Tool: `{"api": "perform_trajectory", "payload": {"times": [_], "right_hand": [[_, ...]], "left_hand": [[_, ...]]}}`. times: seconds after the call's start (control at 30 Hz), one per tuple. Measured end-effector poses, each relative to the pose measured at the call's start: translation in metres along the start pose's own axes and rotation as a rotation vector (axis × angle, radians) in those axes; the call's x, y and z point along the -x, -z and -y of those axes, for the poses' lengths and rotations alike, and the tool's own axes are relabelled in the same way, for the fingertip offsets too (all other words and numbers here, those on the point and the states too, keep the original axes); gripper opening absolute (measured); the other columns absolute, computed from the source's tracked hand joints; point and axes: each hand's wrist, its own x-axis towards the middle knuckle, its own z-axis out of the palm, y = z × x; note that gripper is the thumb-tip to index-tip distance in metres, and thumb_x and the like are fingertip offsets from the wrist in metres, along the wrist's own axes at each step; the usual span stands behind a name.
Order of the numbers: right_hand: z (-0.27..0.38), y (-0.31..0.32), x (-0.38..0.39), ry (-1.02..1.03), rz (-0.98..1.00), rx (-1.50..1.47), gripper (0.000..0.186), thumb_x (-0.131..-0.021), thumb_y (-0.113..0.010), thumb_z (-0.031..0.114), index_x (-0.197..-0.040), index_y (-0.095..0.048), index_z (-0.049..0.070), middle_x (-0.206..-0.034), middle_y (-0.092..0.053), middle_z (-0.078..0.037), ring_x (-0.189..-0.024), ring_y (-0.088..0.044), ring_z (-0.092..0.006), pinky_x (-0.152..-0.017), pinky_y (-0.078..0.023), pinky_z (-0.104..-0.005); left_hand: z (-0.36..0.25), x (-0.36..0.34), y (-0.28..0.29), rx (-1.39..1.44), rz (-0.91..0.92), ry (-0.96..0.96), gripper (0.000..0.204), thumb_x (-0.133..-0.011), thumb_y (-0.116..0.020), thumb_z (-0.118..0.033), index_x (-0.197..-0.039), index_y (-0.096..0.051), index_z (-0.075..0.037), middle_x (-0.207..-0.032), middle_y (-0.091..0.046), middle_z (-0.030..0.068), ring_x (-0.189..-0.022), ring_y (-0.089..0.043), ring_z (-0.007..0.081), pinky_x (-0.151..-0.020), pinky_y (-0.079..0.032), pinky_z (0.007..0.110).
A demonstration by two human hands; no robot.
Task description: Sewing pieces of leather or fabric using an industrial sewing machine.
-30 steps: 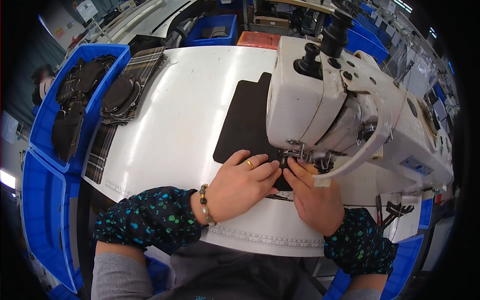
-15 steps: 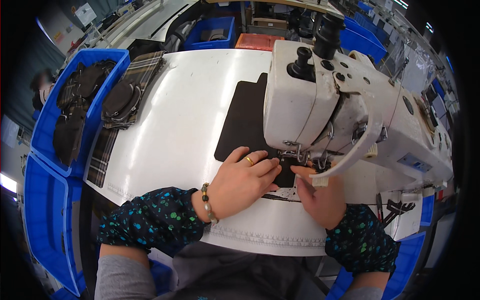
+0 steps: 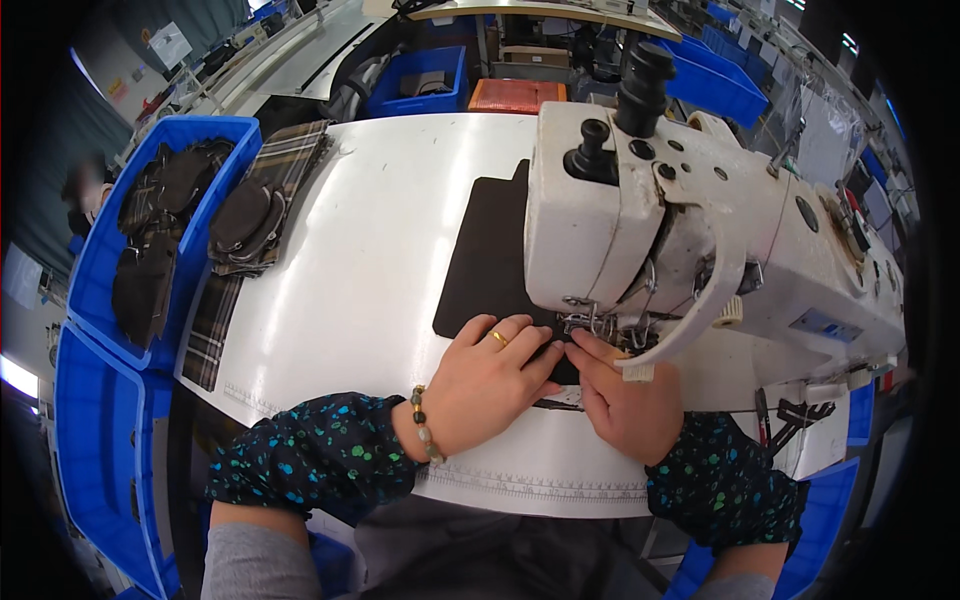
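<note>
A dark brown flat piece [image 3: 478,250] lies under the head of a white sewing machine [image 3: 590,230], reaching toward me at the presser foot [image 3: 590,322]. My left hand [image 3: 488,376] rests on its near part, fingers lying over it, a gold ring and bead bracelet showing. My right hand [image 3: 625,400] is just right of it, fingertips on the piece close beside the presser foot, fingers extended and partly behind the curved white guard [image 3: 700,310]. Both hands are open, pressing on the piece.
Blue bins [image 3: 75,310] stand at the left, the upper holding dark pieces. Plaid fabric [image 3: 210,340] and pouches [image 3: 243,225] lie on the white table [image 3: 330,260]. Black-handled tools [image 3: 800,415] lie at the right. Another person [image 3: 90,195] is at the far left.
My right fingers drew back slightly half a second ago and now lie forward again by the presser foot. My left hand stays on the piece. The whole view has shifted slightly downward.
</note>
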Motion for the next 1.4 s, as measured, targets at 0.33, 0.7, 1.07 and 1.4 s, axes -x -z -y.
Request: {"api": "perform_trajectory", "payload": {"times": [0.33, 0.7, 1.07, 1.4], "right_hand": [[-0.001, -0.004, -0.004, 0.0, -0.055, 0.042, 0.035, -0.084, -0.07, 0.01, -0.119, -0.075, 0.01, -0.092, -0.067, -0.007, -0.074, -0.068, -0.0285, -0.065, -0.055, -0.0407], [-0.005, -0.004, 0.002, -0.036, 0.027, 0.07, 0.035, -0.082, -0.072, 0.007, -0.117, -0.075, 0.008, -0.112, -0.074, -0.007, -0.089, -0.074, -0.0286, -0.074, -0.059, -0.0411], [-0.015, -0.013, 0.004, 0.034, -0.061, 0.091, 0.044, -0.084, -0.071, 0.017, -0.128, -0.073, 0.017, -0.063, -0.053, -0.006, -0.055, -0.059, -0.028, -0.052, -0.047, -0.0426], [0.004, 0.121, 0.036, 0.07, -0.068, 0.395, 0.023, -0.082, -0.075, 0.012, -0.104, -0.072, 0.005, -0.089, -0.07, -0.011, -0.073, -0.066, -0.0296, -0.066, -0.05, -0.0416]], "left_hand": [[0.002, -0.004, -0.002, -0.037, -0.023, 0.007, 0.04, -0.091, -0.069, -0.035, -0.12, -0.072, -0.007, -0.122, -0.067, 0.0037, -0.119, -0.059, 0.0238, -0.101, -0.044, 0.043], [0.004, -0.006, 0.0, -0.03, -0.006, 0.005, 0.039, -0.091, -0.069, -0.034, -0.121, -0.072, -0.008, -0.123, -0.067, 0.003, -0.118, -0.058, 0.023, -0.101, -0.044, 0.044], [0.005, -0.006, -0.001, -0.045, 0.019, 0.016, 0.04, -0.092, -0.069, -0.035, -0.122, -0.072, -0.008, -0.121, -0.066, 0.0028, -0.119, -0.058, 0.023, -0.103, -0.043, 0.046], [0.003, -0.004, -0.004, -0.021, -0.031, -0.003, 0.04, -0.093, -0.068, -0.033, -0.124, -0.07, -0.008, -0.122, -0.065, 0.003, -0.118, -0.058, 0.0203, -0.102, -0.043, 0.042]]}}
